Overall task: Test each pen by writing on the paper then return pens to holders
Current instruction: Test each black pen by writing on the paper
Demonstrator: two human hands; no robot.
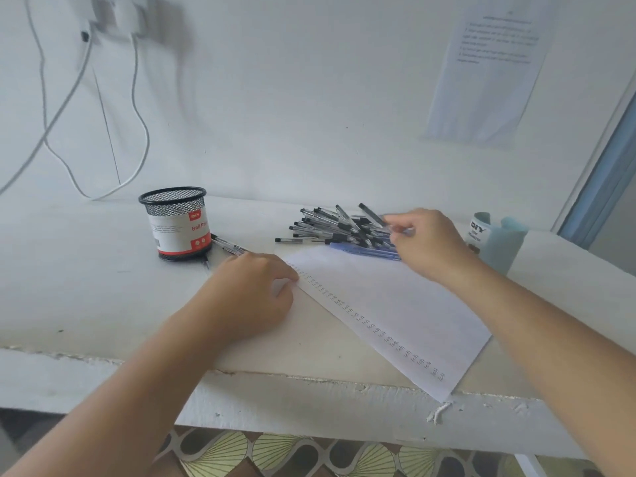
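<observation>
A white sheet of paper (pixel 395 304) lies slanted on the white table, with a row of small pen marks along its left edge. My left hand (pixel 251 294) rests on the paper's top left corner, fingers curled, and a black pen (pixel 229 246) sticks out beyond its knuckles; whether the hand holds it is unclear. My right hand (pixel 426 242) reaches into a pile of black pens (pixel 337 225) and pinches one black pen (pixel 373 215). Blue pens (pixel 364 251) lie at the pile's near side. A black mesh holder (pixel 177 223) stands at the left.
A teal holder (pixel 499 239) with a white label stands at the right, behind my right forearm. White cables (pixel 137 98) hang down the wall at the left. A printed sheet (pixel 488 70) is stuck to the wall. The table's front edge (pixel 309 383) is chipped.
</observation>
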